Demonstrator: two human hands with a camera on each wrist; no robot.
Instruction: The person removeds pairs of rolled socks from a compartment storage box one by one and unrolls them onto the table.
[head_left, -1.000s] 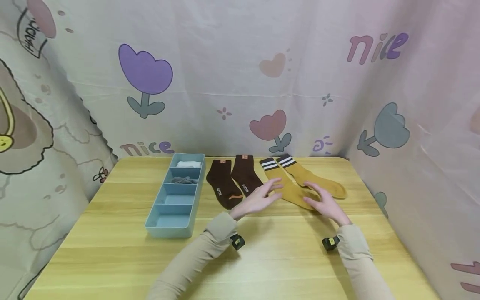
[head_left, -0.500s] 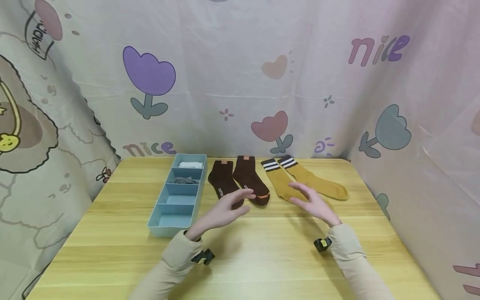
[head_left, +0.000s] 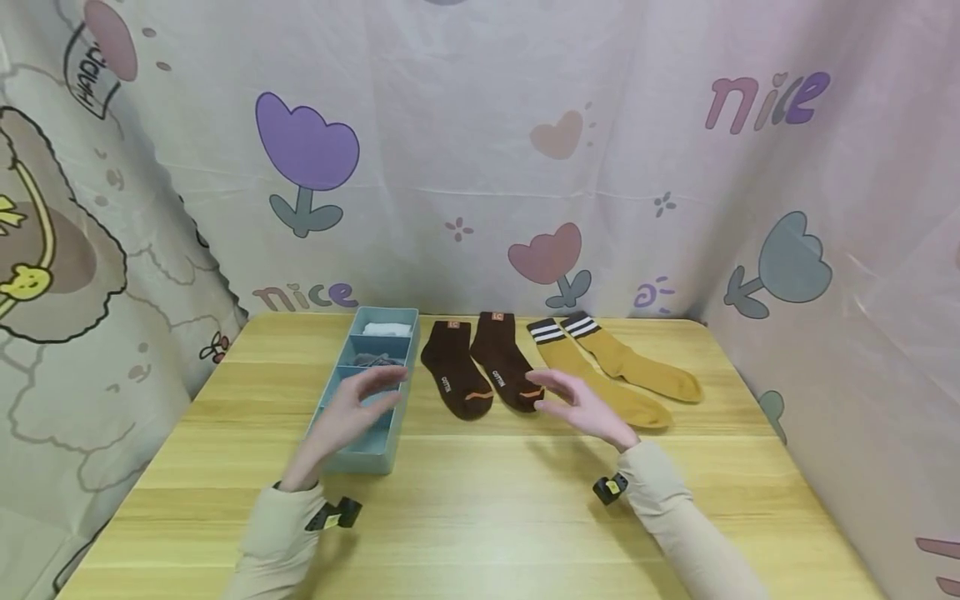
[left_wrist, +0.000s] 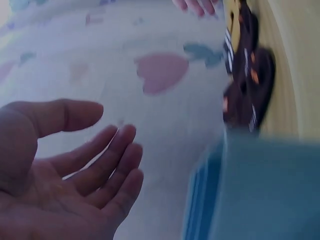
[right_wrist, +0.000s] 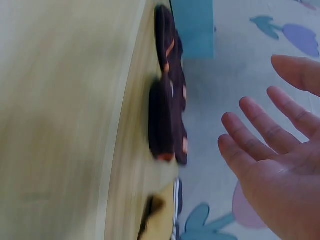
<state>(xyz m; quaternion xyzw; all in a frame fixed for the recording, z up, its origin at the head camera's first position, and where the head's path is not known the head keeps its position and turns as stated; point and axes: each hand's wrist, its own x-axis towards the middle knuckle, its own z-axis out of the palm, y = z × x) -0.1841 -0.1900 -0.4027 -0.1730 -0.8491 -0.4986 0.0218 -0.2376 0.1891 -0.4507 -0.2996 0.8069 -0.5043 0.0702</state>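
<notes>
My left hand point(head_left: 347, 421) hovers over the pale blue divided box point(head_left: 366, 463), fingers loosely curved, thumb apart, holding nothing. In the left wrist view the box wall point(left_wrist: 272, 190) lies beside that hand. My right hand point(head_left: 585, 407) hangs in the air, likewise relaxed, and its fingertips overlap the toe of one brown sock point(head_left: 506, 360) in the head view. Another brown sock point(head_left: 452, 367) lies flat to its left. Two mustard socks with dark, white-striped cuffs, one nearer point(head_left: 618, 400) and one farther point(head_left: 648, 372), lie right of the brown pair.
The box's back compartment holds a folded white cloth item point(head_left: 386, 330); a grey one point(head_left: 375, 360) lies in the compartment before it. Everything stands on a wooden table point(head_left: 480, 517). A printed curtain point(head_left: 420, 150) closes off the back and both sides.
My left hand has swept left from above the socks to over the box. My right hand has also drifted left, from the mustard socks toward the brown ones. The socks stay put.
</notes>
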